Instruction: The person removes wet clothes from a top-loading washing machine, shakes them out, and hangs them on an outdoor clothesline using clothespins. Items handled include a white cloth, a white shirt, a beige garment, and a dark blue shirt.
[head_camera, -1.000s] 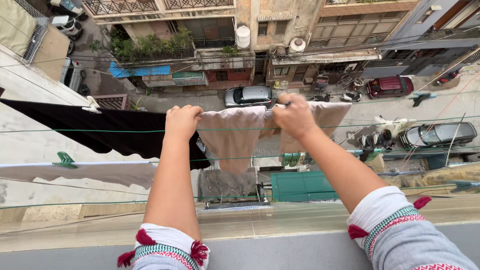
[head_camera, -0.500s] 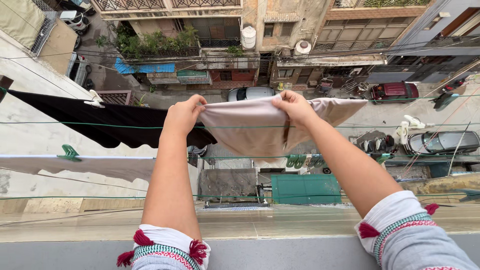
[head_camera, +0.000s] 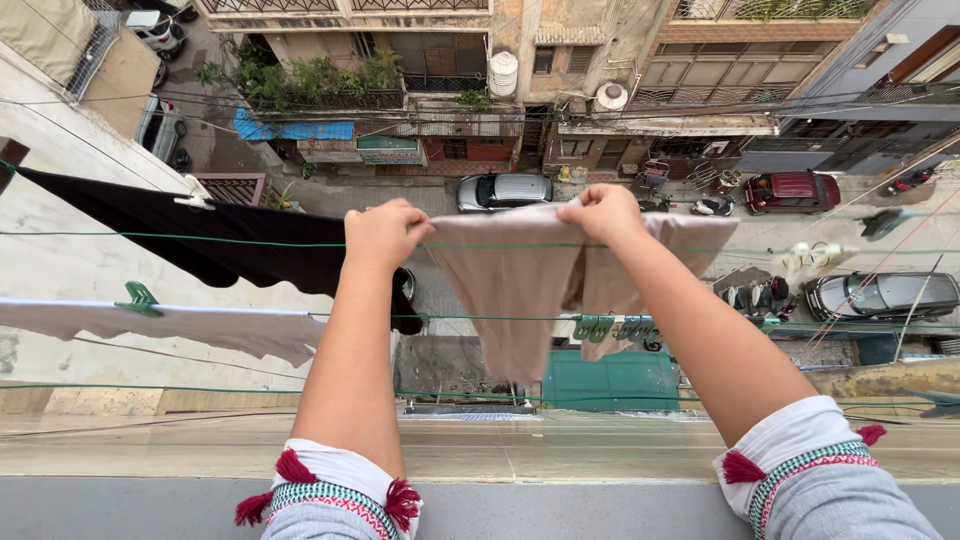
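Observation:
A beige cloth (head_camera: 515, 290) hangs over the far green clothesline (head_camera: 150, 238), high above a street. My left hand (head_camera: 382, 232) grips its top left corner at the line. My right hand (head_camera: 603, 213) pinches the top edge further right, where the cloth bunches and folds over. Both arms reach out over a grey ledge (head_camera: 560, 500).
A black garment (head_camera: 190, 235) hangs left on the same line with a white peg (head_camera: 198, 196). A pale cloth (head_camera: 160, 325) with a green peg (head_camera: 139, 298) hangs on a nearer line. More green lines run closer in. Cars and buildings lie far below.
The beige cloth was lifted and held spread between my hands half a second ago; now it drapes down over the line again, and both hands sit slightly lower and closer to the line.

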